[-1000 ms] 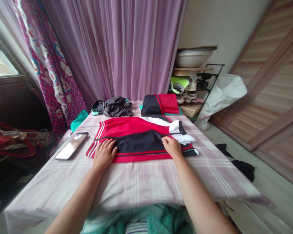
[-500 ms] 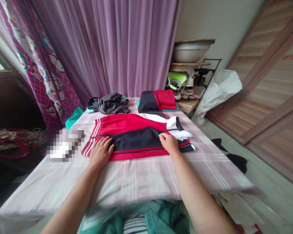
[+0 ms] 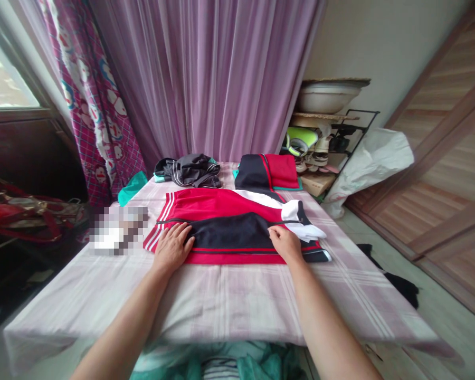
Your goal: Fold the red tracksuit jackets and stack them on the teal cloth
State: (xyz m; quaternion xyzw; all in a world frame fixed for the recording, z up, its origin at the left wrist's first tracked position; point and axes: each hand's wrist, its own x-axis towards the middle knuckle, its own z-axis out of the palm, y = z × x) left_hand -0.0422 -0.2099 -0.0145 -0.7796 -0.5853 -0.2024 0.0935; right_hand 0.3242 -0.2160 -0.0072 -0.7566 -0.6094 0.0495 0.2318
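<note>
A red, black and white garment (image 3: 221,206) lies spread on the table's pale checked cloth (image 3: 221,301). My left hand (image 3: 172,245) lies flat on its left part, fingers stretched out over the red and black fabric. My right hand (image 3: 285,243) rests on the right part near the white sleeve end (image 3: 304,224), its fingers bent down onto the black fabric; whether they pinch it is unclear.
A crumpled dark garment (image 3: 190,170) and a folded black and red garment (image 3: 267,171) lie at the table's far end. A blurred flat object (image 3: 116,232) lies left. Purple curtains hang behind. A shoe rack (image 3: 324,142), white sack (image 3: 370,158) and wooden doors stand right.
Only the view has shifted a little. Both hands stay pressed on the garment in the same places.
</note>
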